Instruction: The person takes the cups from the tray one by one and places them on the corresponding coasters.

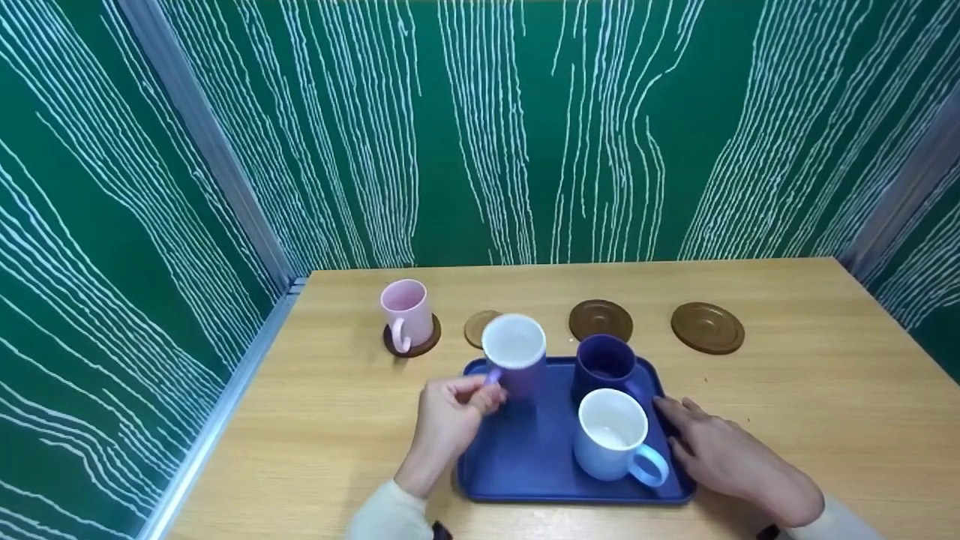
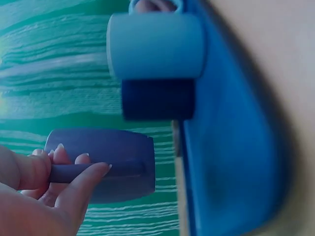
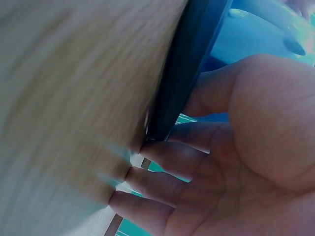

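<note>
My left hand (image 1: 452, 416) pinches the handle of a purple mug (image 2: 110, 147) with a white inside. In the left wrist view this mug is raised clear of the blue tray (image 1: 517, 476). At the tray's right side, my right hand (image 1: 727, 454) rests with its fingers extended. The right wrist view has the thumb at the rim and the other fingertips down on the table. On the tray, a light blue mug (image 1: 606, 450) stands upright, its handle toward the right hand. Right behind it stands a dark navy mug (image 1: 589, 382).
A pink mug (image 1: 420, 319) stands on a dark round coaster (image 1: 431, 345) at the back left. Behind the tray lie a lighter coaster (image 1: 476, 330), partly hidden by the purple mug, and two brown coasters, one middle (image 1: 600, 321) and one right (image 1: 707, 328). Green panels (image 1: 480, 150) border the table.
</note>
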Tool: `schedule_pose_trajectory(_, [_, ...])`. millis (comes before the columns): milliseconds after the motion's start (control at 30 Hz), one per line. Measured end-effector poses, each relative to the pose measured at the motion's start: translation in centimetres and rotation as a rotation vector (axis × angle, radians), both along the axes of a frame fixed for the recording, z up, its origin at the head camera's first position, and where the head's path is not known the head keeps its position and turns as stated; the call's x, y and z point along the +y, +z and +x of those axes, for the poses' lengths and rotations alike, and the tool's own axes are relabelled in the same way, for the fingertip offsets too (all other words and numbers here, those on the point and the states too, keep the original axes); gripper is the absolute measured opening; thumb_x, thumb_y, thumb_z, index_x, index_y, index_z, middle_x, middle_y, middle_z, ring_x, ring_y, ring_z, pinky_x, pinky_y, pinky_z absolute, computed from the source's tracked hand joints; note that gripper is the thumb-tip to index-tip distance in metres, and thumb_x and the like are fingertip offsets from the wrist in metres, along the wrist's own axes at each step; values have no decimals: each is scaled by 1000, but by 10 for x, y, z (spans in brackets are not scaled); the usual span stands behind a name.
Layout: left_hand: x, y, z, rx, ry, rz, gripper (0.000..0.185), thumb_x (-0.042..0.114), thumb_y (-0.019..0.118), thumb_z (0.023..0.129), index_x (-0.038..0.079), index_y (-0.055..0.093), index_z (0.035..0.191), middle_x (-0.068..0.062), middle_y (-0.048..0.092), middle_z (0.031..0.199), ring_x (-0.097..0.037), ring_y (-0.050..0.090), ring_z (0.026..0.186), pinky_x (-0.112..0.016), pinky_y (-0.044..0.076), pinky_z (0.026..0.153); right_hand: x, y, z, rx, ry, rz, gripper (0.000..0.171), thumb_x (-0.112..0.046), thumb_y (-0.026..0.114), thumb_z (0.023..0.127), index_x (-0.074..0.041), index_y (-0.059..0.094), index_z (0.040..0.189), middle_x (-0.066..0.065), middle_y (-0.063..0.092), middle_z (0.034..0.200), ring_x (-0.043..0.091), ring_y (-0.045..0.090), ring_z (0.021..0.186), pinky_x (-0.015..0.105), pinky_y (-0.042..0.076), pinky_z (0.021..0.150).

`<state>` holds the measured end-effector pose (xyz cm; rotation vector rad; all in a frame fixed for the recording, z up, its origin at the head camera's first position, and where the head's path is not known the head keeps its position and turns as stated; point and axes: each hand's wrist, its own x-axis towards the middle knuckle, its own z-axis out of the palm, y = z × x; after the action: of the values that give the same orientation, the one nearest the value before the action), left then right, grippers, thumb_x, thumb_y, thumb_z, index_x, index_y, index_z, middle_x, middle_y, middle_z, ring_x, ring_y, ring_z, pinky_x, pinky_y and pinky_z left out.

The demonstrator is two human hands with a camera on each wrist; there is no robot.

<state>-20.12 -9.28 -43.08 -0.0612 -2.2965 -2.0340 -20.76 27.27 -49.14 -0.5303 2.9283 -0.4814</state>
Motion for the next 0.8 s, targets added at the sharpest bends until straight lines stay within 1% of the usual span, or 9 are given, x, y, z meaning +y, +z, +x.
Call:
schedule_pose_trajectory(133, [2,11,-17,9,88,55,13,0,74,92,-3,81,103,-13,79,88,-17,75,83,-30,63,81,0,0,1,56,22,-2,60,-17,63,98,0,47,152,36,50,147,56,47,135,74,45,99])
schedule_pose_trajectory(233, [5,18,-29,16,146,72,14,0,75,91,-2,81,103,-13,79,89,-18,76,85,-29,62,81,1,-1,2,96,34,1,60,-15,65,96,2,48,151,35,52,145,56,50,133,74,47,96])
schedule_pose_trajectory(300, [7,21,-36,26,179,69,13,1,75,91,-1,82,102,-12,79,88,-16,75,84,-27,62,79,1,-1,2,91,30,2,60,-15,65,96,1,48,151,35,51,146,56,50,134,73,47,96])
schedule_pose_trajectory(400, [9,23,-45,67,221,57,10,3,75,92,0,82,97,-10,78,86,-14,73,81,-25,61,76,2,-1,1,82,28,4,60,-15,65,96,1,47,151,35,51,146,57,49,134,73,46,97])
schedule_pose_trajectory(533, [12,21,-55,129,281,35,9,5,75,92,1,83,90,-8,77,80,-11,69,74,-22,57,68,1,-1,0,68,29,1,61,-15,65,97,1,46,152,34,50,148,56,48,135,73,45,98])
schedule_pose_trajectory(667, [15,15,-66,172,346,-27,9,4,76,91,2,83,86,-5,76,75,-9,65,68,-20,51,61,0,-1,1,52,23,-2,61,-16,64,97,1,46,153,34,50,149,56,47,136,73,45,99])
schedule_pose_trajectory(800, [18,9,-77,197,387,-81,8,5,77,90,4,84,86,-3,77,75,-9,65,69,-21,50,60,0,-2,1,51,22,-7,61,-15,65,97,0,46,153,34,50,148,56,47,136,73,45,99])
